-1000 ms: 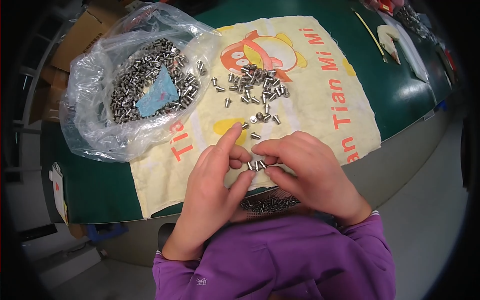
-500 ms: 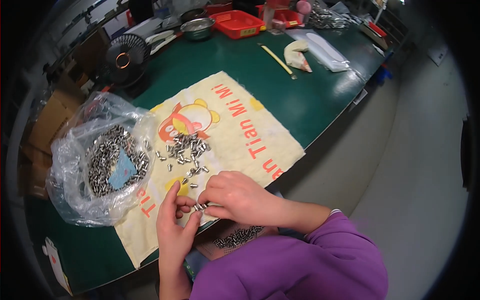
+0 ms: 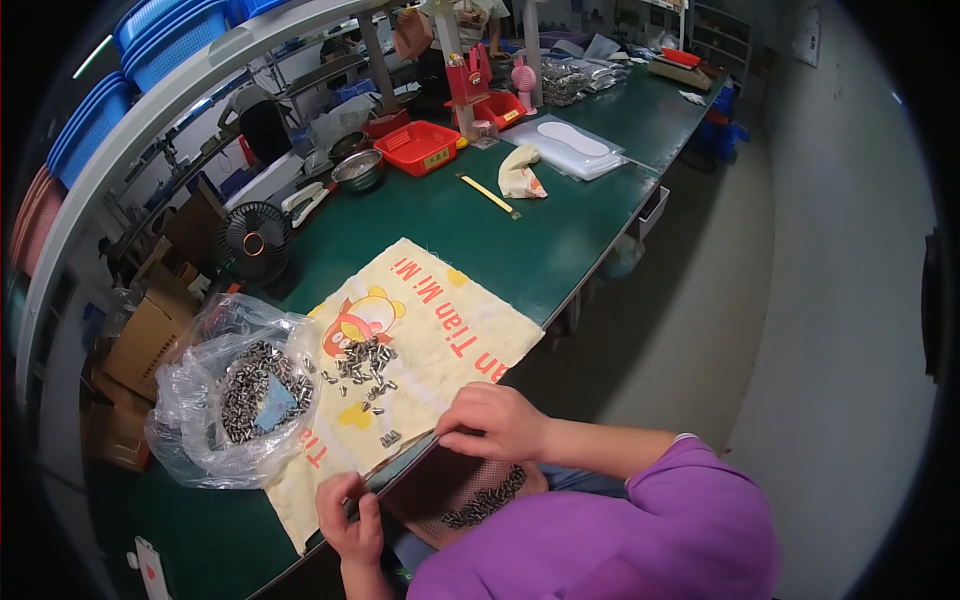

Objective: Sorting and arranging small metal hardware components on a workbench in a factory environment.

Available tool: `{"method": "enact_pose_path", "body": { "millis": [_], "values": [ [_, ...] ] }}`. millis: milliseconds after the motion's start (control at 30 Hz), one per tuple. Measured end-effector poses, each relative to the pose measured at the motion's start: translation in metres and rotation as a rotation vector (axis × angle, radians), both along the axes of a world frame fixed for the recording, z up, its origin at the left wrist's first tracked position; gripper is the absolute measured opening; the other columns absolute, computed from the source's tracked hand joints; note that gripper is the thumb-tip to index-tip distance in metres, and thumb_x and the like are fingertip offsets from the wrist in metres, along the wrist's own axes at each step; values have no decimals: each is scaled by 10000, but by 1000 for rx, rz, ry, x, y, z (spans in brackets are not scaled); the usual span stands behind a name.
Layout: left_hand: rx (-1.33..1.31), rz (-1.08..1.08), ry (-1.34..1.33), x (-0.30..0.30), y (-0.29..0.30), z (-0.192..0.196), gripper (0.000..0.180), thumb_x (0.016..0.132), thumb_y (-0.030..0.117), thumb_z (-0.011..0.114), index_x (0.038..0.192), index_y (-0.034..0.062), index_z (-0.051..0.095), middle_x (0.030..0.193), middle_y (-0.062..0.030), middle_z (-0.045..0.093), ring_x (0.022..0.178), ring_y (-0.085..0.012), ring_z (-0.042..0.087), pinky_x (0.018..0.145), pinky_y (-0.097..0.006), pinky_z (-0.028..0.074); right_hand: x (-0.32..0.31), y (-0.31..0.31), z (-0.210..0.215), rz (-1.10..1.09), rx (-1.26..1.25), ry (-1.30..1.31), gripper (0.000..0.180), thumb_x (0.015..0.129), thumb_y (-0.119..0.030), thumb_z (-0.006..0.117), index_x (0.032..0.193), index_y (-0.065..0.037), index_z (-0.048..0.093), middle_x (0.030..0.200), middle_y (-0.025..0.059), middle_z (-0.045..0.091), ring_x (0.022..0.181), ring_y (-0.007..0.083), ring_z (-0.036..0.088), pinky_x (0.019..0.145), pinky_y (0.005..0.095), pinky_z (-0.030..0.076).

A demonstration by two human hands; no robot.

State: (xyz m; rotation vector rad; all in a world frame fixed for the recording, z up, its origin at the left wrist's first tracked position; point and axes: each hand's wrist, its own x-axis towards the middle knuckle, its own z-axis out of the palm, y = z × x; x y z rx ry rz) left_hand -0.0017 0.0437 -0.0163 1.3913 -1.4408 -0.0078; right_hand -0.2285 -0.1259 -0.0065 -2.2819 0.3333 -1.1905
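My left hand (image 3: 350, 522) is at the table's near edge with its fingers curled. My right hand (image 3: 492, 424) bends its fingers over the same edge, farther right, by the cloth's corner. What either hand grips, if anything, is hidden. Between and above them, a short row of small silver metal pieces (image 3: 390, 439) lies on the pale yellow printed cloth (image 3: 480, 318). Farther up the cloth is a loose heap of similar bolt-like pieces (image 3: 366, 362). Below the edge, on my lap, sits a pink mesh basket (image 3: 420, 497) with more of these pieces (image 3: 486, 500).
A clear plastic bag (image 3: 185, 425) full of metal pieces and a blue scrap stands left of the heap. Behind it are a cardboard box (image 3: 150, 325) and a black fan (image 3: 254, 243). A red tray (image 3: 415, 147), metal bowl (image 3: 358, 171) and yellow strip (image 3: 488, 196) lie farther back.
My hands have parted from the row of metal pieces, leaving it on the cloth. The left moved down toward me, the right stayed by the edge. The view has tilted up, showing more of the room.
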Motion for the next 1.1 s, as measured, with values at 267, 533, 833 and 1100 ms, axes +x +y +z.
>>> {"method": "enact_pose_path", "body": {
  "millis": [267,533,833,1100],
  "values": [
    [714,357,302,-2,106,-122,287,903,182,706,1076,8,558,831,-87,614,711,-178,595,646,-321,495,-62,49,-107,-175,287,358,794,852,-287,736,1524,-161,331,1335,167,481,1145,414,580,921,472,527],
    [695,336,182,-42,75,-158,313,953,243,641,1111,16,495,944,-258,680,876,-455,658,739,-500,513,-40,40,-148,-232,299,139,663,884,-38,569,1505,-89,342,1324,210,484,1151,440,556,936,477,508],
    [686,427,47,-38,64,-157,358,943,339,626,1101,45,498,919,-272,679,879,-488,645,738,-554,501,-34,42,-166,-286,253,189,673,893,-27,564,1508,-135,313,1322,257,453,1066,509,566,882,555,512],
    [789,332,200,-27,73,-166,400,905,375,680,1024,12,560,925,-254,680,889,-461,652,756,-516,522,-48,38,-143,-310,465,360,685,891,-165,688,1495,-102,369,1278,184,550,884,321,659,803,423,558]
  ]
}}
